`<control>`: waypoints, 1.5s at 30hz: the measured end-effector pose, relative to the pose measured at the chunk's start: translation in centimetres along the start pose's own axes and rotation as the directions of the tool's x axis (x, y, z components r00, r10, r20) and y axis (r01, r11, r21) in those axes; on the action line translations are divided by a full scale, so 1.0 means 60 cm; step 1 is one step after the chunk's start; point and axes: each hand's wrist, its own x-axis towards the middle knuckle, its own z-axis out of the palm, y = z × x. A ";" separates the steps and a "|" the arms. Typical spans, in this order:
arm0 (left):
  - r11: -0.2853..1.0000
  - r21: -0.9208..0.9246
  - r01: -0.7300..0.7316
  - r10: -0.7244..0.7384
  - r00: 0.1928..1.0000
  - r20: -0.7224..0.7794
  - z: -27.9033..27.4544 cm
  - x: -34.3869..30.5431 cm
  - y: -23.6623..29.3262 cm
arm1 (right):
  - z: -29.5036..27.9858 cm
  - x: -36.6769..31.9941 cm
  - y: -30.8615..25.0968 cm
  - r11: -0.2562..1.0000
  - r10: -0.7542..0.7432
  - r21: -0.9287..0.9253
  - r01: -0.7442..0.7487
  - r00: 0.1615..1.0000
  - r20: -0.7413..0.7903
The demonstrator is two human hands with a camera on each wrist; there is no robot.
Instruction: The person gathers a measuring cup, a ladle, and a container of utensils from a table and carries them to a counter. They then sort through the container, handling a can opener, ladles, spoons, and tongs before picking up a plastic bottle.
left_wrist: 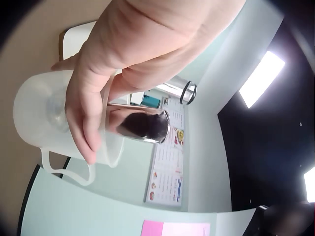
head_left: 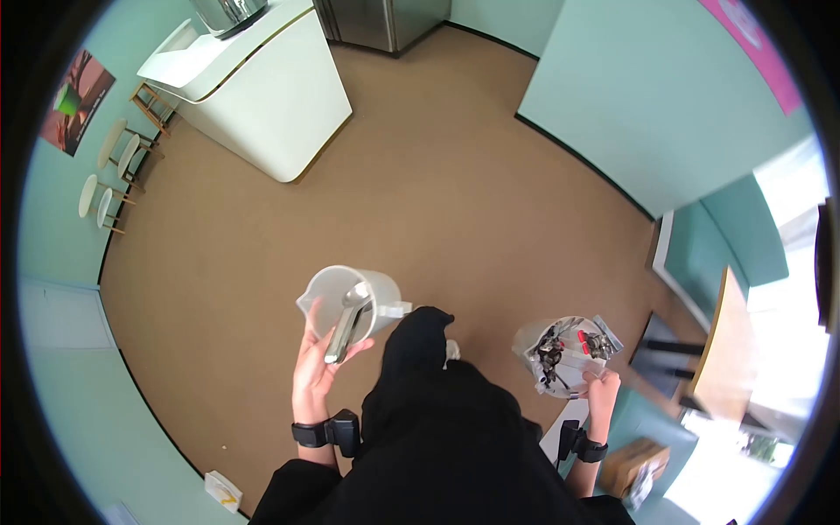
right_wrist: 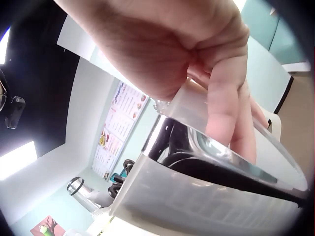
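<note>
My left hand (head_left: 313,372) grips the rim of a translucent white plastic measuring jug (head_left: 382,293), which has a spout and a side handle. Long shiny metal utensils (head_left: 344,331) lean out of it over the rim; in the left wrist view one broad polished end (left_wrist: 142,124) sticks out past the fingers. On the other side, my right hand (head_left: 601,394) pinches the rim of a second translucent plastic container (head_left: 528,339). Dark and metallic pieces (head_left: 551,350) and some red-marked ones (head_left: 595,343) fill it. The right wrist view shows its wall (right_wrist: 167,196) close up, fingers reaching inside the rim.
Brown floor (head_left: 437,192) spreads ahead. A white counter (head_left: 262,105) stands at the far left, with pale chairs (head_left: 109,197) along the wall. To the right are a wooden table (head_left: 726,350), a green bench (head_left: 709,245) and a cardboard box (head_left: 632,465).
</note>
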 end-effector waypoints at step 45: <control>0.905 -0.217 -0.366 0.310 0.917 -0.253 0.427 1.787 1.024 | 1.248 1.537 -1.787 0.917 -0.371 0.316 0.244 0.814 0.447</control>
